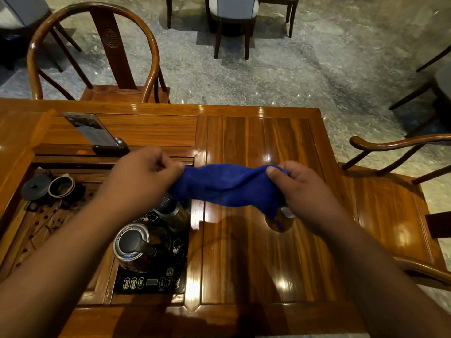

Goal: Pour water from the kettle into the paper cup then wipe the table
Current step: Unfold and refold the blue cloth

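While both forearms reach up from the bottom corners, I see a glass kettle [133, 245] with a dark lid low and left of centre, sitting on a black glossy hob panel [148, 281] with gold icons, set into the table. Above it my left hand [144, 172] and right hand [300, 189] hold a blue cloth [227, 184] between them at frame centre, off the table surface. Each hand is closed in a pinch on one end, thumb against fingers. Cloth looks soft, fuzzy, deep blue, sagging and creased in the middle, one corner hanging down by the right hand. Under that hand something pale and round pokes out, mostly hidden; may be the paper cup, can't tell. Table [256, 252] is glossy reddish-brown wood, planked, strong light reflections. Mid left: recessed slatted tea tray [48, 225] with a dark round lid [36, 186] and a small cup [61, 186] touching it. Further up left, a phone [91, 129] leans on a dark stand. Upper left beyond the table: curved-back wooden chair [97, 52]; another armchair [395, 191] at right edge. Grey speckled floor [268, 76], grey upholstered chair [231, 11] at top.
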